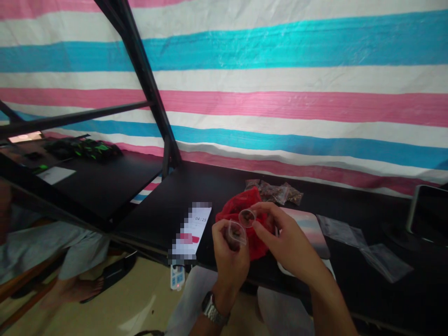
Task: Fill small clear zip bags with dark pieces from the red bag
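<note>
My left hand [229, 256], with a metal watch [213, 309] on the wrist, is closed around a small clear plastic bag [237, 232] whose mouth stands open; it could also be a soft cup. Just to its right and slightly higher, my right hand [285, 231] pinches a small clear round cup [247, 218] by its rim. Something brownish shows inside the cup, too small to make out. The two openings are close together, tilted towards each other. Beneath and behind both hands lies a crumpled red plastic bag [238, 201], its contents partly hidden.
Several filled clear bags [276, 192] lie behind the red bag. A flat shiny pale object [310, 226] sits under my right forearm, with flat clear bags [385, 261] farther right. A phone [194, 228] rests left, a screen [429, 212] stands right. Another person's leg [80, 256] is at left.
</note>
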Tool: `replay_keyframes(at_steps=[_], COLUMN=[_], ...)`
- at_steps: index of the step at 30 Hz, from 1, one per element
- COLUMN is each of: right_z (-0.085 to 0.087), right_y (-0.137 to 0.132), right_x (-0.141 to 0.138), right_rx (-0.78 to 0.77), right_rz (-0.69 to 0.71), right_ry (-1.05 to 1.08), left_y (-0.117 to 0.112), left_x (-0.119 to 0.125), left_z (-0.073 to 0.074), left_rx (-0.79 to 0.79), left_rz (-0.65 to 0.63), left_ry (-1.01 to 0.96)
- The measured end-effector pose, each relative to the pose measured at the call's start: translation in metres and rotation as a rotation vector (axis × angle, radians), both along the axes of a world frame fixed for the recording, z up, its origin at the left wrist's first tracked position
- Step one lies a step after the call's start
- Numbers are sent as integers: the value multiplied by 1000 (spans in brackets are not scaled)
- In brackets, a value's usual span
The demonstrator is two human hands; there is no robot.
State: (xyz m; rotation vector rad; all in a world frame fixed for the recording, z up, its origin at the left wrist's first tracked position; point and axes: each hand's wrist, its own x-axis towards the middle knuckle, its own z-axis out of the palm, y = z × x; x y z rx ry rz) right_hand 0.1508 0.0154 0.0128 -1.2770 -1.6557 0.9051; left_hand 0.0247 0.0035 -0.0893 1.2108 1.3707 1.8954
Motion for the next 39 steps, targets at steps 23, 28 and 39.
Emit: replay_keyframes(at_steps=[23,28,39], right_z=[-25,-24,-22], right_y=[21,18,8], right_x=[-2,-12,-19], right_rx=[164,55,41], right_rz=[-224,14,246], right_ry=[-351,-487,-586], left_y=[-10,-29,-37], left_x=[-9,-16,-22], left_z=[7,7,16], left_rx=[-54,-10,168], left_rz=[178,331,-110], left_ry=[-27,41,196])
